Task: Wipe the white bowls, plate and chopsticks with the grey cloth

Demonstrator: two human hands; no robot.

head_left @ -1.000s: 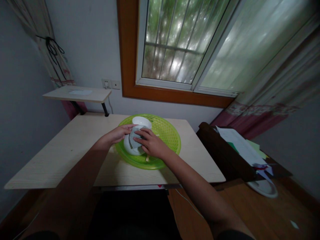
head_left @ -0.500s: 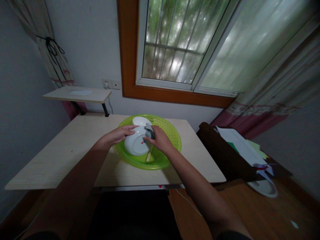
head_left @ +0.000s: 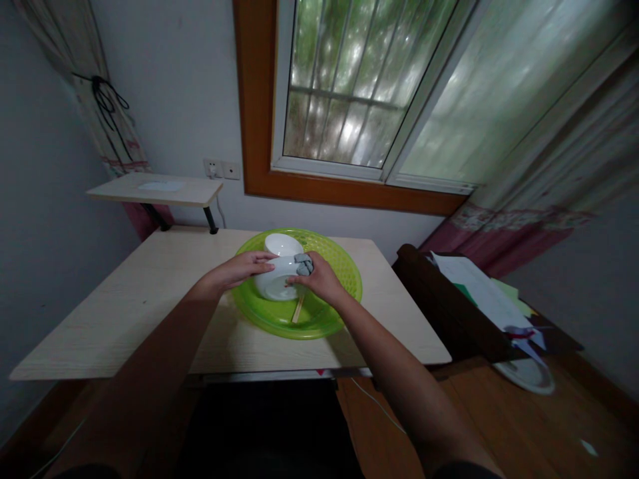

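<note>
A white bowl [head_left: 276,287] is held tilted over a green plastic basket [head_left: 344,293], its underside turned partly toward me. My left hand [head_left: 244,267] grips the bowl by its left edge, fingers on top. In my right hand [head_left: 322,278] is a crumpled grey cloth [head_left: 303,265], pressed against the bowl's right edge, with the thumb against the bowl's outside. A second white bowl [head_left: 282,243] stands upright in the basket just behind. Light wooden chopsticks [head_left: 298,309] lie below my right hand, their upper ends hidden.
The basket stands on a pale wooden table [head_left: 399,319]. A small raised shelf [head_left: 184,191] with a paper on it is at the back left. To the right, a dark brown piece of furniture [head_left: 424,293] bears papers [head_left: 484,293]. A window is behind the table.
The held bowl has tipped so its underside shows less and its lower edge sits higher. The cloth has shifted slightly right along its edge, and more of the bowl behind shows.
</note>
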